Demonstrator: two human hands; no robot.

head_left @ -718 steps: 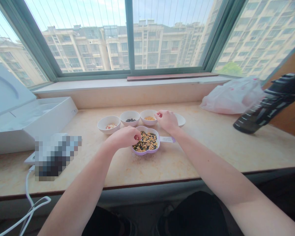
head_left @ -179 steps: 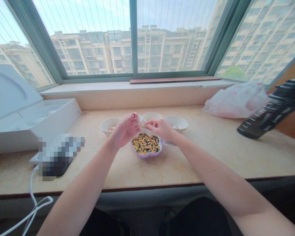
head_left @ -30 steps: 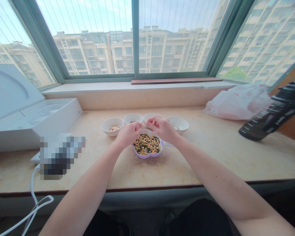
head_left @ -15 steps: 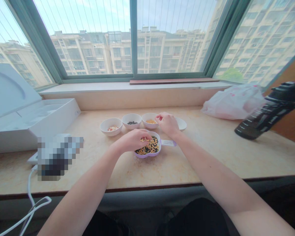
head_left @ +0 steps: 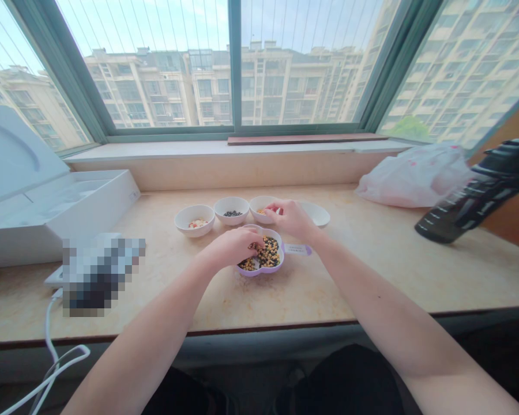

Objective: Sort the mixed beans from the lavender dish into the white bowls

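Note:
A purple bowl of mixed yellow and black beans sits on the stone counter. My left hand is down in it, fingertips pinched among the beans; what they hold is hidden. My right hand hovers over the white bowl of yellow beans, fingers curled together. Behind stand a white bowl with black beans, a white bowl with reddish bits and a white dish partly hidden by my right hand.
An open white box stands at the left, with a white cable hanging off the front edge. A pink plastic bag and a tilted black bottle lie at the right. A small label sits beside the purple bowl.
My left hand dropped from above the bowls into the purple bowl. My right hand moved back from the purple bowl and now hangs over the yellow-bean bowl.

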